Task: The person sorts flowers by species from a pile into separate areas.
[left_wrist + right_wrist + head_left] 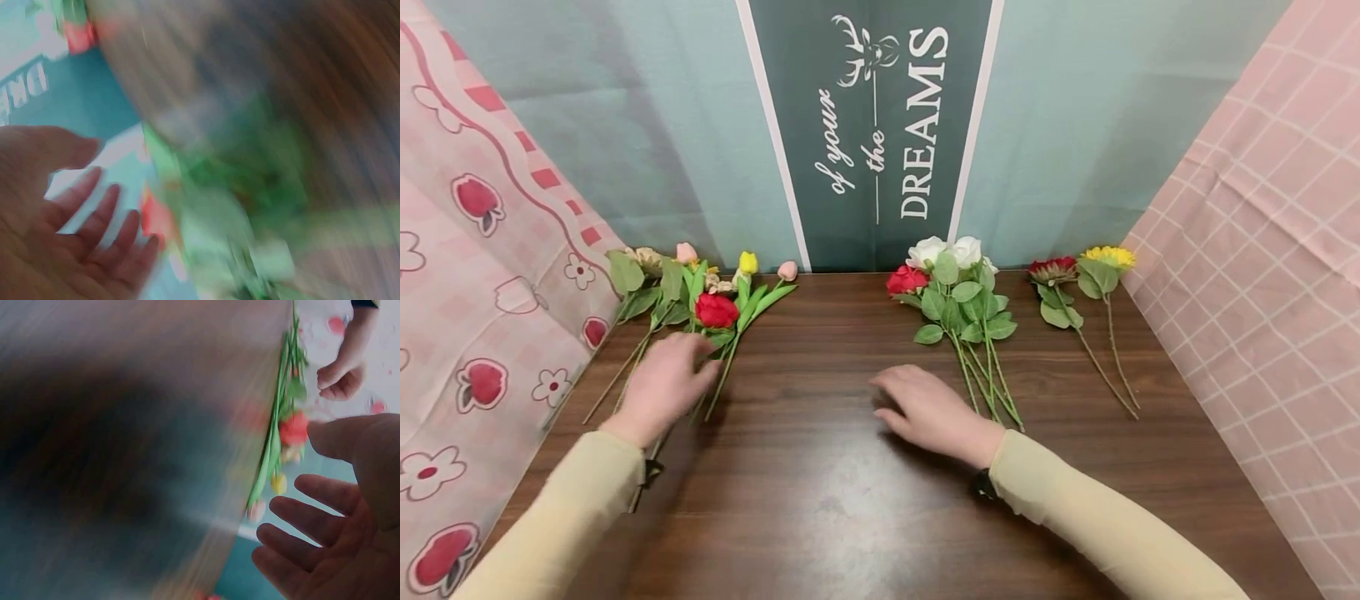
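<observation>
Dark wood table (850, 517), three groups of artificial flowers.
Left hand (662, 387) reaches over mixed bunch (700, 304) at far left, fingers relaxed, gripping nothing; right hand (932, 412) rests flat, released. Next: close on stems.

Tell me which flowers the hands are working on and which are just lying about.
In hand: left hand reaching over the mixed flower bunch; right hand open above the table.
Lying about: rose bunch; red flower; sunflower; DREAMS banner.
</observation>
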The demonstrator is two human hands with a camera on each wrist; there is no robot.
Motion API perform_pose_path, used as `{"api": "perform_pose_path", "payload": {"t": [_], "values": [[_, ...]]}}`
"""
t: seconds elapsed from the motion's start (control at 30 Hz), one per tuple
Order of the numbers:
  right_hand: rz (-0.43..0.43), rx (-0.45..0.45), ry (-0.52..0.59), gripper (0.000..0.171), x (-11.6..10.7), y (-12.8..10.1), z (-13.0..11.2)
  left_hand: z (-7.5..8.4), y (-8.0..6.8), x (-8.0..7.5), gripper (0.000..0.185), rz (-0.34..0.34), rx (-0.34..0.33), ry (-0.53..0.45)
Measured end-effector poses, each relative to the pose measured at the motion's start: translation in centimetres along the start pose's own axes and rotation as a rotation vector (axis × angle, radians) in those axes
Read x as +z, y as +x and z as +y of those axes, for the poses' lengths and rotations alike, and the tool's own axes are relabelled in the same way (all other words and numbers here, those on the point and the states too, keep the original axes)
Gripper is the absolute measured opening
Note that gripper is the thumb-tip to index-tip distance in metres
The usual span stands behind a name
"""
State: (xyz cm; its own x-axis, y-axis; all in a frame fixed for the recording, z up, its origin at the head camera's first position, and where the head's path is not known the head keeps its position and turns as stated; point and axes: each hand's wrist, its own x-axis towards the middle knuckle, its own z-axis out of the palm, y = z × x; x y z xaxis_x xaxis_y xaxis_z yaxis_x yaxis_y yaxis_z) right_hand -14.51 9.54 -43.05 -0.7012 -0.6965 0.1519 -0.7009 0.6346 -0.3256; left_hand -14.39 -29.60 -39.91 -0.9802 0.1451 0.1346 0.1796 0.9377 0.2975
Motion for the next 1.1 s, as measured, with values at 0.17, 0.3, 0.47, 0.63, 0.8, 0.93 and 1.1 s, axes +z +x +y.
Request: {"api": "perform_pose_path", "payload": {"t": [0.17,0.3,0.47,0.63,0.8,0.93,1.1], "values": [[-0.119,-0.088,-0.065,0.061,2.0,2.0,-2.7,-4.5,-2.4,-2.9,0.026,-0.219,-0.179,0.017],[-0.194,-0.116,-0.115,0.066,3.0,3.9,-5.2,-5.8,-3.3,-2.8,0.032,-0.373,-0.191,-0.052],[-0.246,-0.167,-0.138,0.067,3.6,6.2,-8.4,-6.2,-3.6,-1.9,0.035,-0.415,-0.205,-0.134],[-0.248,-0.223,-0.165,0.065,4.2,7.5,-10.3,-6.3,-3.3,-1.3,0.028,-0.441,-0.280,-0.280],[-0.257,-0.233,-0.170,0.063,4.7,7.8,-10.9,-6.7,-3.1,-0.9,0.023,-0.447,-0.323,-0.352],[-0.251,-0.234,-0.169,0.061,5.0,7.6,-10.6,-6.8,-3.3,-1.0,0.021,-0.434,-0.334,-0.403],[-0.234,-0.211,-0.155,0.060,4.8,7.1,-9.7,-6.5,-3.6,-2.2,0.023,-0.399,-0.309,-0.429]]}}
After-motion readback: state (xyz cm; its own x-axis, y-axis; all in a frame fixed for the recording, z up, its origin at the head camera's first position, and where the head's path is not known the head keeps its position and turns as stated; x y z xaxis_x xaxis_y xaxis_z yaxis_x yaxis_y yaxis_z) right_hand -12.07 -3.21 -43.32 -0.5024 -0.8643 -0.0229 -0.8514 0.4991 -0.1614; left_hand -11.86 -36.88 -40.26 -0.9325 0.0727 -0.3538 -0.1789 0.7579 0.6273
